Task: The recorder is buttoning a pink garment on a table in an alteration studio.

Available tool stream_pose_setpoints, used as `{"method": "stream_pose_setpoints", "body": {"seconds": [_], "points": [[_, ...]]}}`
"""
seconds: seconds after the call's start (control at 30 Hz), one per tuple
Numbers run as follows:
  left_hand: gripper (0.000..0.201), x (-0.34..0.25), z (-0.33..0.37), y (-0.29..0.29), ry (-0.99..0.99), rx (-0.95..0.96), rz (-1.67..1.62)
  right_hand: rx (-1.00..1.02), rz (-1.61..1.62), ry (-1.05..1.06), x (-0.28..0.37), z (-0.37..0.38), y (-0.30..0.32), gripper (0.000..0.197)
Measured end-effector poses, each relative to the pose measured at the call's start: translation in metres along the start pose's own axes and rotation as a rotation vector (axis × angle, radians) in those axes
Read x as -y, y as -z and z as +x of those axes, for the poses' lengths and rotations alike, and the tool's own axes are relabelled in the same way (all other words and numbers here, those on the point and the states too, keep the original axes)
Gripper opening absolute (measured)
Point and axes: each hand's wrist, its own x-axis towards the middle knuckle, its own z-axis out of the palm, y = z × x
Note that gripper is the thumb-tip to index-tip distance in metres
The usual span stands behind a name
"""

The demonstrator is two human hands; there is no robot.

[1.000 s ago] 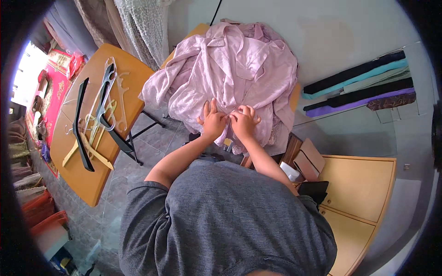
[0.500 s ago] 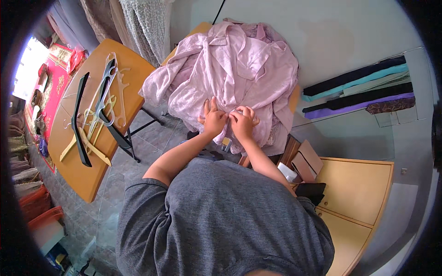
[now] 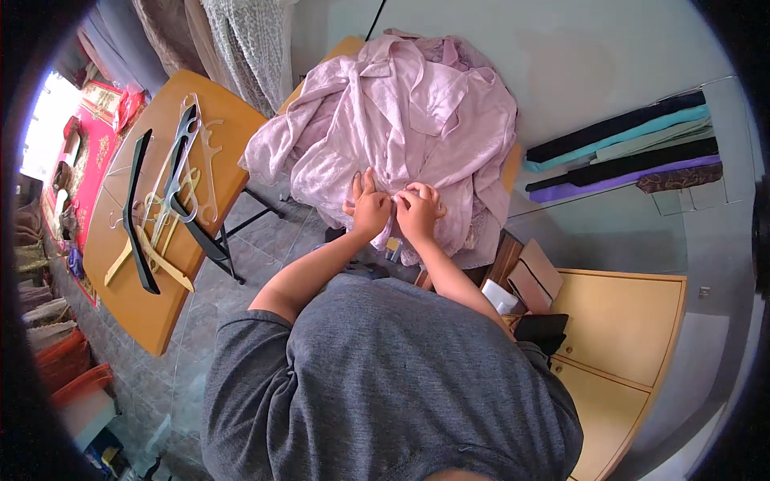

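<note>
In the head view, I see the left hand (image 3: 370, 214) and the right hand (image 3: 417, 214) side by side, fingertips nearly meeting, each pinched on the near edge of a pale pink garment (image 3: 393, 128). Most of the cloth spreads out beyond the grip, heaped and creased, its collar at the far side; a little hangs just below the fingers. The left hand's other fingers fan out on the fabric. Well left of the grip, hangers (image 3: 141, 212) lie on a wooden table (image 3: 216, 108).
</note>
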Motion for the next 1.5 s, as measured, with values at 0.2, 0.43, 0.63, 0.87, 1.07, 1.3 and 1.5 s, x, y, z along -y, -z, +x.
{"method": "stream_pose_setpoints", "body": {"seconds": [0.2, 0.43, 0.63, 0.87, 1.07, 1.3, 1.5], "points": [[0.021, -0.028, -0.006, 0.028, 0.118, 0.130, 0.032, 0.084, 0.120, -0.042, -0.018, -0.001, 0.002, 0.010], [0.023, -0.018, -0.011, 0.030, 0.204, 0.093, -0.014, 0.166, 0.032, 0.117, 0.011, 0.005, 0.031, 0.008], [0.021, -0.003, -0.004, 0.027, 0.658, 0.329, -1.111, -0.048, 0.051, 0.212, 0.016, -0.005, 0.025, 0.009], [0.025, -0.023, -0.013, 0.040, 0.383, 0.246, -0.726, -0.123, 0.106, 0.185, 0.002, -0.012, 0.020, 0.011], [0.024, -0.022, -0.014, 0.048, 0.411, 0.357, -0.602, -0.128, 0.079, 0.156, 0.004, -0.026, 0.018, 0.011], [0.026, -0.034, -0.020, 0.044, 0.244, 0.167, -0.450, -0.104, 0.103, 0.142, 0.000, -0.030, 0.008, 0.014], [0.018, -0.039, -0.023, 0.051, 0.099, -0.019, 0.019, -0.090, 0.216, -0.010, 0.012, -0.026, 0.014, 0.026]]}}
